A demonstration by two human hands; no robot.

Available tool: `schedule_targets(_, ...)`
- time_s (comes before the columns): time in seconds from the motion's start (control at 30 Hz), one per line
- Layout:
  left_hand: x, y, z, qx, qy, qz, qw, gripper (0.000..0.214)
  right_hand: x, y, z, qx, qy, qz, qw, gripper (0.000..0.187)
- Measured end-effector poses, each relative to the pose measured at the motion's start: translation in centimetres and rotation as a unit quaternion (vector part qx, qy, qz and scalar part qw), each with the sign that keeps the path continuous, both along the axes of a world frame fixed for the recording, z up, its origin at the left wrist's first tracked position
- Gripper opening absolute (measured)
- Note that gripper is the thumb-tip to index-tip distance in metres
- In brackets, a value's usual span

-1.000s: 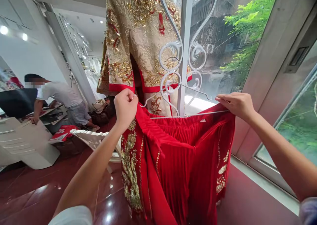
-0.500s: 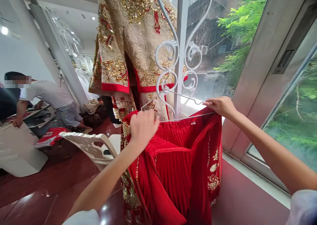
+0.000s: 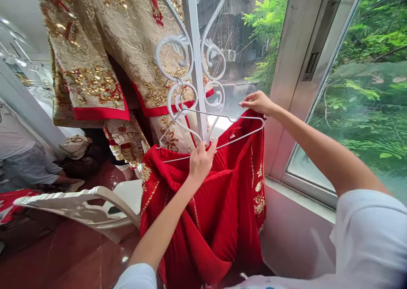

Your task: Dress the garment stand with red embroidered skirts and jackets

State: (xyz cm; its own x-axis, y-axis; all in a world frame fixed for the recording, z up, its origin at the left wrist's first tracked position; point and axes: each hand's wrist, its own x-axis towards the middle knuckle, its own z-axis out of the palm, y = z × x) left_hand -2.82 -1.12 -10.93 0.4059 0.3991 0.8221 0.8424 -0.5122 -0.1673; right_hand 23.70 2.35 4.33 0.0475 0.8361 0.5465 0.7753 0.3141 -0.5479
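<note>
A red pleated skirt (image 3: 216, 212) with gold embroidery hangs on a thin white wire clothes hanger (image 3: 246, 133). The hanger's hook is on a curl of the white scrolled metal stand (image 3: 194, 56). My left hand (image 3: 201, 162) is closed at the middle of the hanger's lower bar, in front of the waistband; its fingertips are partly hidden. At the hanger's right end, my right hand (image 3: 259, 103) has its fingers bent together on the skirt's raised upper corner. Behind the stand hangs a cream jacket (image 3: 127, 47) with gold sequins and red trim.
A white plastic chair (image 3: 95, 208) stands at left on the dark red floor. Farther left, a person (image 3: 25, 157) is partly in view near bags (image 3: 85, 155). A metal-framed window (image 3: 288, 64) and its sill (image 3: 302, 195) border the right side.
My left hand has moved from the hanger's left end to the middle of its lower bar. My right hand stays near the right end. The view has turned right.
</note>
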Motion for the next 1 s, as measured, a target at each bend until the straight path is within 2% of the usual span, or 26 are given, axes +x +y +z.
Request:
schedule_targets(0.1, 0.2, 0.3, -0.5, -0.006, -0.012, -0.012, 1.000, 0.036, 0.2, -0.2, 1.0, 0.002, -0.021, -0.025, 0.999, 0.037)
schedule_targets(0.23, 0.8, 0.7, -0.2, -0.091, 0.003, 0.008, 0.996, 0.040, 1.0, -1.2, 1.4, -0.003, -0.040, -0.068, 0.997, 0.033)
schedule_targets(0.3, 1.2, 0.9, 0.2, -0.129, 0.018, 0.026, 0.991, 0.040, 1.3, -1.5, 1.9, 0.019, -0.059, -0.098, 0.993, 0.036)
schedule_targets(0.37, 1.5, 1.1, 0.5, -0.156, 0.033, 0.036, 0.987, 0.040, 1.1, -1.7, 3.2, 0.054, -0.089, -0.129, 0.986, 0.047)
schedule_targets(0.47, 1.6, 1.1, 0.9, -0.182, 0.044, 0.034, 0.982, 0.040, -1.2, -2.5, 5.6, 0.110, -0.142, -0.152, 0.972, 0.067)
schedule_targets(0.53, 1.5, 1.0, 1.1, -0.197, 0.038, 0.034, 0.979, 0.039, -4.0, -3.8, 6.1, 0.154, -0.169, -0.159, 0.961, 0.063)
schedule_targets(0.6, 1.5, 0.7, 1.3, -0.208, 0.027, 0.035, 0.977, 0.037, -7.0, -5.6, 4.8, 0.175, -0.199, -0.167, 0.950, 0.040)
schedule_targets(0.67, 1.5, 0.3, 1.6, -0.213, 0.020, 0.036, 0.976, 0.034, -9.6, -7.3, 1.8, 0.132, -0.255, -0.167, 0.943, 0.021)
schedule_targets(0.77, 1.4, -0.5, 2.1, -0.210, 0.023, 0.028, 0.977, 0.033, -11.4, -8.8, -3.4, 0.019, -0.351, -0.153, 0.924, 0.016)
schedule_targets(0.83, 0.7, -1.2, 2.6, -0.189, 0.025, 0.002, 0.982, 0.033, -11.4, -8.9, -5.3, -0.009, -0.376, -0.148, 0.915, 0.017)
schedule_targets(0.9, -1.1, -2.2, 3.1, -0.135, -0.004, -0.013, 0.991, 0.033, -11.3, -8.6, -5.4, 0.001, -0.355, -0.158, 0.921, 0.019)
schedule_targets(0.93, -2.5, -2.8, 3.4, -0.098, -0.036, 0.005, 0.994, 0.033, -11.3, -8.4, -5.0, 0.018, -0.330, -0.163, 0.930, 0.020)
schedule_targets(1.0, -5.7, -4.3, 3.6, -0.035, -0.125, 0.102, 0.986, 0.034, -11.6, -7.9, -3.7, 0.078, -0.269, -0.163, 0.946, 0.022)
